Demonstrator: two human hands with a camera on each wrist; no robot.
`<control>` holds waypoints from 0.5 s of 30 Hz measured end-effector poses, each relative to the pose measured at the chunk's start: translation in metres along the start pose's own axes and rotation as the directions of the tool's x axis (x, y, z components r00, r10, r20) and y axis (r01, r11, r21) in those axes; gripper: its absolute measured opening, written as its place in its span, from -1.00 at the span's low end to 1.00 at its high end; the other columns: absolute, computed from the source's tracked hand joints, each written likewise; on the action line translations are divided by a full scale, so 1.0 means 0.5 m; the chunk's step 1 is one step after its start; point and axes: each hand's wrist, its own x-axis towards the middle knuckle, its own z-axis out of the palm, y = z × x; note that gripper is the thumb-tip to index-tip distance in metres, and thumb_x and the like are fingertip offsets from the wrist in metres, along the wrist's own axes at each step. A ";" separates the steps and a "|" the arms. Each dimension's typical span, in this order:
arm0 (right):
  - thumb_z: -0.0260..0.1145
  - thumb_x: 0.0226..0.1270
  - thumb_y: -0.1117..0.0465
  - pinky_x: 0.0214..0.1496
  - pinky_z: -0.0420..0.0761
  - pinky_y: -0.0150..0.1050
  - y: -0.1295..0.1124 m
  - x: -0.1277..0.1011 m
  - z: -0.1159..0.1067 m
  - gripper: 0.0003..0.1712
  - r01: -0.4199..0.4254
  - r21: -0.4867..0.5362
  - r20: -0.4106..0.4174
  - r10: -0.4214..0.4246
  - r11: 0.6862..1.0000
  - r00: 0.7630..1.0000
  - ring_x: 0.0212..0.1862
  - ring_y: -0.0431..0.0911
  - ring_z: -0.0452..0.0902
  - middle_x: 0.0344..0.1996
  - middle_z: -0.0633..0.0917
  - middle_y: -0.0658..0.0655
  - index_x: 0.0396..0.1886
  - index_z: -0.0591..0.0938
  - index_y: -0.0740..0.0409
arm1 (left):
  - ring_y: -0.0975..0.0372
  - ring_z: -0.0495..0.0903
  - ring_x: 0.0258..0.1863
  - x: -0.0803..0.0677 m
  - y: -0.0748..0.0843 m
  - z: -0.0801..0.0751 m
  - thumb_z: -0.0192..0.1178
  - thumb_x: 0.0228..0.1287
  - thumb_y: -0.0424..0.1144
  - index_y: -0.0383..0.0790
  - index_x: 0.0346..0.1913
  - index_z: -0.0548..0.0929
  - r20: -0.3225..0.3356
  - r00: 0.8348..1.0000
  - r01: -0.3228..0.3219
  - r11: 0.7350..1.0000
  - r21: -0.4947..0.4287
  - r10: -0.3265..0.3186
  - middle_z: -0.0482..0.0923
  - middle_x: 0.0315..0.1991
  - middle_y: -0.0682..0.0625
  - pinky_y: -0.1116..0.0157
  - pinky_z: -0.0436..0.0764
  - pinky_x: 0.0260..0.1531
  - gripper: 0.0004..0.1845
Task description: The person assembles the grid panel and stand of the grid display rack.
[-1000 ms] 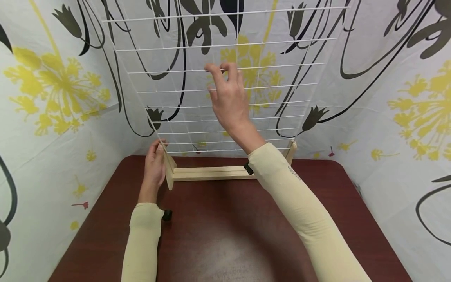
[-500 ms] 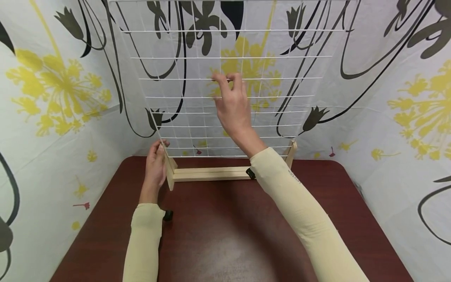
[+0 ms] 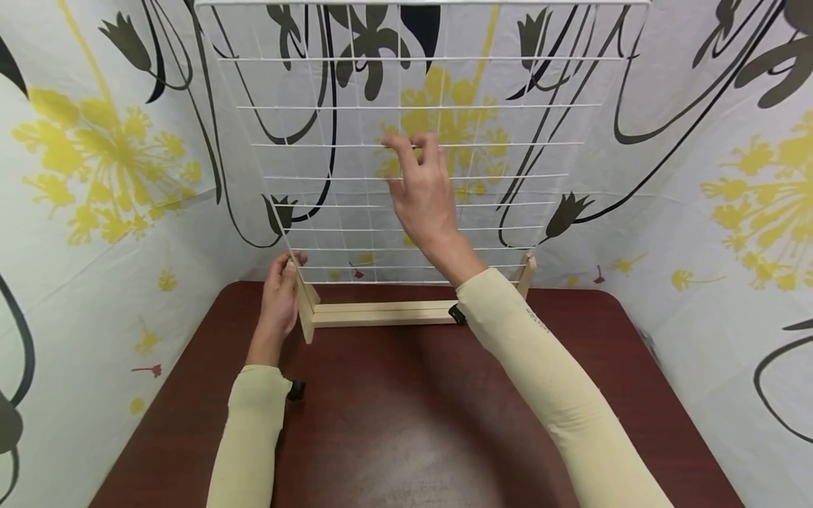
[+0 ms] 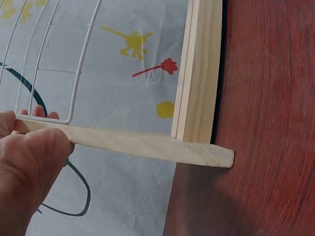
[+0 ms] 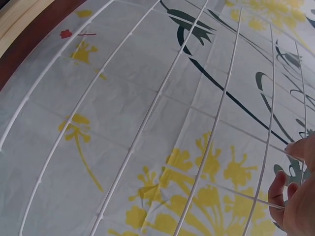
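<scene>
Curled around a wire of the white grid (image 3: 330, 145), the fingers of my right hand (image 3: 422, 194) hold it near the middle of its width. Its wires spread out on both sides of that grip, with more rows above and below; its lower edge is at the far side of the scene, between two wooden ends. I judge that this central hold lets one hand manage the grid's tilt.

Down at its lower left corner, my left hand (image 3: 279, 296) pinches the upper tip of the left wooden end (image 3: 305, 310), thumb on the outer side and fingertips reaching behind to the wires. That probably steadies the joint, since the rounded corner sits right at the wood; I can't tell whether it is fastened.

Farther right, the right wooden end (image 3: 526, 275) is free of my hands. A pale wooden crossbar (image 3: 381, 314) runs between the ends near the far edge of the dark red table (image 3: 381, 423). Flower-patterned cloth (image 3: 209, 212) hangs beyond.
</scene>
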 end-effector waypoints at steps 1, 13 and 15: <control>0.47 0.35 0.34 -0.17 0.69 -0.03 -0.001 0.000 0.000 -0.42 0.002 0.003 0.003 -0.002 1.000 1.000 0.09 0.14 0.54 0.11 0.45 0.20 0.30 0.54 -0.07 | 0.20 0.37 0.43 -0.001 0.001 -0.001 -0.14 0.75 -0.22 -0.33 0.41 0.35 -0.002 1.000 -0.002 1.000 0.003 0.002 0.45 0.30 -0.15 0.42 0.33 0.42 -0.63; 0.47 0.36 0.34 -0.18 0.67 -0.04 0.000 0.003 -0.003 -0.44 0.007 0.018 0.018 -0.007 1.000 1.000 0.05 0.13 0.53 0.12 0.46 0.21 0.30 0.55 -0.05 | 0.19 0.33 0.53 0.001 0.015 -0.003 -0.13 0.75 -0.26 -0.43 0.46 0.32 -0.011 1.000 0.014 0.995 0.100 -0.013 0.44 0.42 -0.21 0.34 0.25 0.53 -0.58; 0.46 0.37 0.33 -0.17 0.67 -0.04 -0.001 0.002 -0.004 -0.44 0.006 0.020 0.024 -0.006 1.000 1.000 0.06 0.13 0.53 0.12 0.46 0.21 0.31 0.55 -0.06 | 0.17 0.32 0.56 0.001 0.026 0.000 -0.08 0.72 -0.33 -0.43 0.47 0.32 -0.017 1.000 0.001 0.993 0.115 0.001 0.42 0.46 -0.24 0.35 0.27 0.51 -0.58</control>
